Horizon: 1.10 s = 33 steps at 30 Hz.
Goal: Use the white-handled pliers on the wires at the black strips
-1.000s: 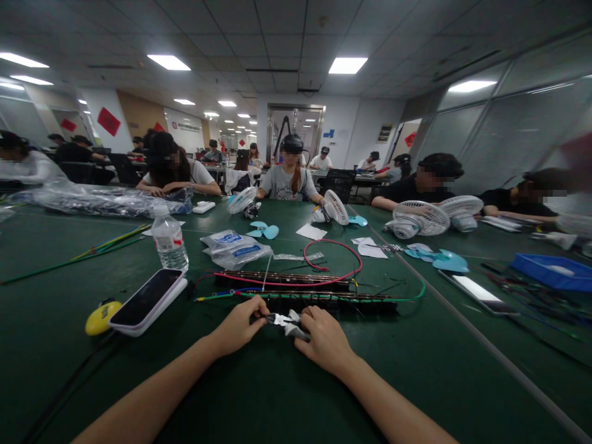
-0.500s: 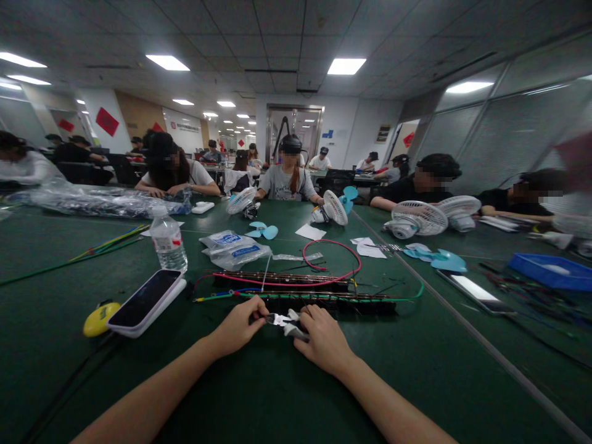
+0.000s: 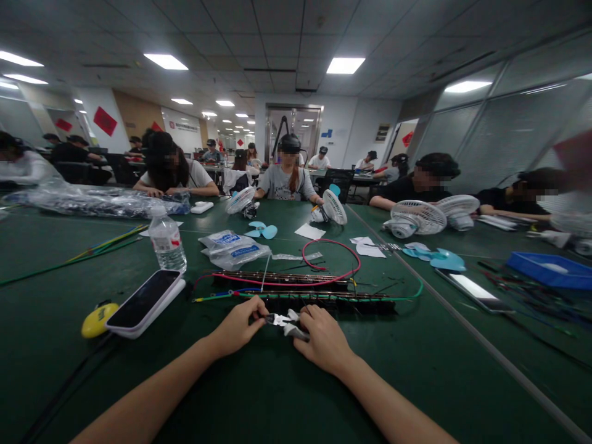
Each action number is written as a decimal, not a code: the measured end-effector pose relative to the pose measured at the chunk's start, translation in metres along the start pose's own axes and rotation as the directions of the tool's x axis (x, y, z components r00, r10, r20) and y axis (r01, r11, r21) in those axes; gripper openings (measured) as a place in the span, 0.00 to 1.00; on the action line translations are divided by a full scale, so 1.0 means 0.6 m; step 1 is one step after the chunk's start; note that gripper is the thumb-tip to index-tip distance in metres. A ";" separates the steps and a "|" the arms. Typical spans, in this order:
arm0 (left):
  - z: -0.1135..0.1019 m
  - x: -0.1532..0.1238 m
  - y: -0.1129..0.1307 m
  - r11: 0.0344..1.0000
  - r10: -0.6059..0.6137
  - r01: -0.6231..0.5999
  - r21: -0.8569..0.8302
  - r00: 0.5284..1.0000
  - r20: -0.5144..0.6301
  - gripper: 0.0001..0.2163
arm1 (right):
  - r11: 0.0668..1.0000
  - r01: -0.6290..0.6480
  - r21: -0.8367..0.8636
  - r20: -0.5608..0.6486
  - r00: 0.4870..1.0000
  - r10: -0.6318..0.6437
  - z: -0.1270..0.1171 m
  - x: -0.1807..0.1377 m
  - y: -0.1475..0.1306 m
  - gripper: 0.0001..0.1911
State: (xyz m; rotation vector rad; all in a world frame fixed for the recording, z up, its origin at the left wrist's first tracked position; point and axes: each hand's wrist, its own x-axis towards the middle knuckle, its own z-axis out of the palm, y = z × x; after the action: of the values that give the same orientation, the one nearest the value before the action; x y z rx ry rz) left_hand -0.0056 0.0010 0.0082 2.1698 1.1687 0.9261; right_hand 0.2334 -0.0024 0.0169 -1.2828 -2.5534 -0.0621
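My right hand (image 3: pixel 324 338) is closed around the pale handles of a pair of pliers (image 3: pixel 279 319), whose metal head points left. Opposite it, my left hand (image 3: pixel 241 324) pinches something small and dark right at the jaws, too small to make out. Just beyond both hands lie two long dark strips with copper-coloured rods. Along the nearer strip (image 3: pixel 370 304) runs a green wire (image 3: pixel 407 298). A red wire (image 3: pixel 359 265) lies over the farther strip (image 3: pixel 277 279) and loops behind it. A white cable tie (image 3: pixel 265 273) stands up between them.
On the left are a phone (image 3: pixel 145 302), a yellow tape measure-like object (image 3: pixel 99 320) and a water bottle (image 3: pixel 167 240). Plastic bags (image 3: pixel 235 250) and a blue fan blade (image 3: pixel 261 230) lie ahead. Another phone (image 3: pixel 474 290) and a blue tray (image 3: pixel 550 270) sit right. Several people work around the table.
My hands and the pliers stay almost in place. Across the table, a blue fan blade beside the seated person's right-hand fan has shifted lower and left, behind its grille.
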 end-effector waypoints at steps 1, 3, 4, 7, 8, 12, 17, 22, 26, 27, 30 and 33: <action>-0.001 0.000 0.001 1.000 -0.003 0.003 -0.002 1.000 0.004 0.06 | 1.000 -0.001 0.000 0.001 1.000 0.001 -0.001 0.000 -0.001 0.09; -0.001 0.000 0.002 1.000 -0.005 0.005 -0.006 1.000 0.003 0.07 | 1.000 -0.002 -0.001 0.003 1.000 0.002 -0.002 -0.001 -0.002 0.08; -0.001 0.000 0.002 1.000 -0.003 0.003 -0.007 1.000 0.001 0.07 | 1.000 -0.003 -0.002 0.004 1.000 0.003 -0.003 -0.001 -0.003 0.08; -0.001 0.001 0.000 1.000 0.004 -0.004 -0.007 1.000 -0.005 0.07 | 1.000 -0.010 0.001 0.004 1.000 0.010 -0.005 -0.001 -0.004 0.08; -0.001 0.001 -0.001 1.000 0.004 -0.005 -0.008 1.000 -0.007 0.07 | 1.000 -0.012 0.003 0.003 1.000 0.012 -0.005 -0.001 -0.005 0.08; 0.001 0.001 -0.004 1.000 0.009 -0.009 -0.015 1.000 -0.013 0.07 | 1.000 -0.016 0.007 -0.004 1.000 0.016 -0.004 -0.001 -0.006 0.08; 0.007 0.001 -0.009 1.000 0.014 -0.014 -0.007 1.000 -0.025 0.07 | 1.000 -0.028 -0.011 -0.011 1.000 0.028 -0.001 -0.002 -0.006 0.08; 0.009 0.001 -0.013 1.000 0.020 -0.020 0.000 0.999 -0.040 0.07 | 1.000 -0.026 -0.015 -0.001 1.000 0.026 -0.002 -0.002 -0.006 0.08; 0.008 0.001 -0.012 1.000 0.008 -0.008 0.005 0.999 -0.036 0.07 | 1.000 -0.022 -0.020 0.003 1.000 0.022 -0.003 -0.002 -0.006 0.08; 0.008 0.001 -0.012 1.000 0.006 -0.006 0.004 0.999 -0.036 0.07 | 1.000 -0.021 -0.023 0.003 1.000 0.021 -0.003 -0.002 -0.006 0.08; 0.008 0.001 -0.011 1.000 0.005 -0.006 -0.007 0.999 -0.035 0.07 | 0.999 -0.025 -0.036 0.000 1.000 0.025 -0.001 -0.002 -0.006 0.09; 0.009 0.001 -0.012 1.000 0.013 -0.013 -0.021 0.999 -0.040 0.07 | 0.998 -0.030 -0.046 0.000 1.000 0.030 0.004 -0.001 -0.005 0.09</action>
State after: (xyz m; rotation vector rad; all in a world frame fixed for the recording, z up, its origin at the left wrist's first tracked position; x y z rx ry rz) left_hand -0.0051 0.0045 0.0000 2.1539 1.1599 0.9873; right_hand 0.2308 -0.0043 0.0149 -1.3382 -2.5460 -0.1155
